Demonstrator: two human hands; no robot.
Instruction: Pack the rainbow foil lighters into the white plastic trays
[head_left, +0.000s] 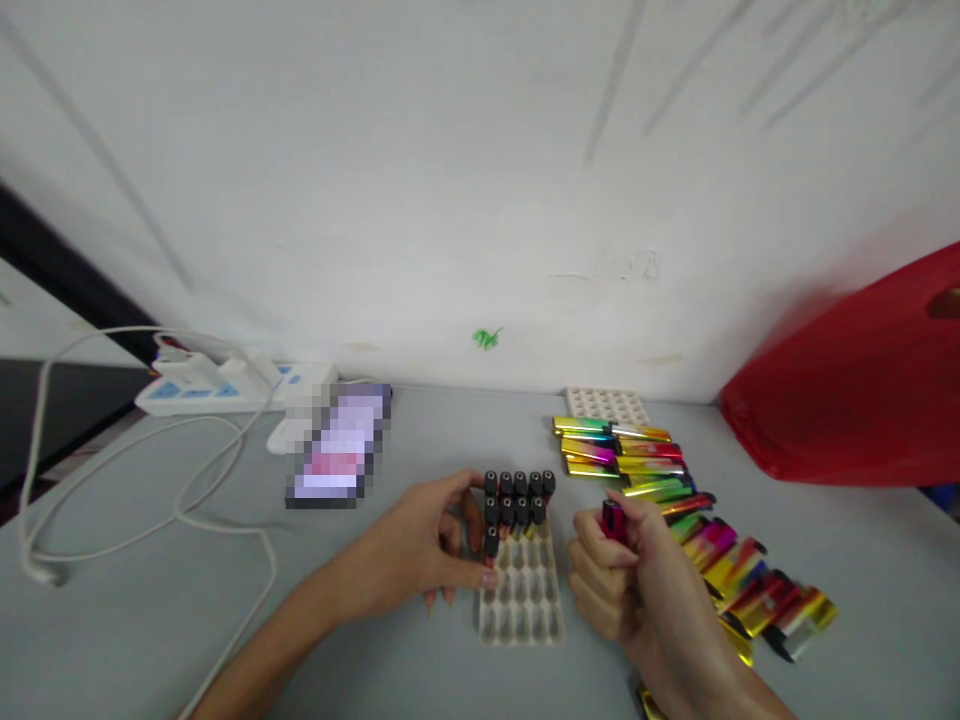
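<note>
A cream slotted tray (525, 610) lies on the grey table (150, 620) in front of me. Several black-capped lighters (517, 500) stand upright in its far rows; the near rows are bare. My left hand (427, 555) rests against the tray's left side, its fingers curled round a black-capped lighter (491, 540) at the tray's left edge. My right hand (622, 585), just right of the tray, is closed on a red lighter (613, 520) held upright. A row of shiny multicoloured lighters (697, 535) lies on the table to the right.
A second cream tray (607, 403) lies at the back by the white wall. A red plastic bag (855, 400) fills the right. A phone (341, 450), a white power strip (225, 385) and a loose white cable (150, 500) are at the left.
</note>
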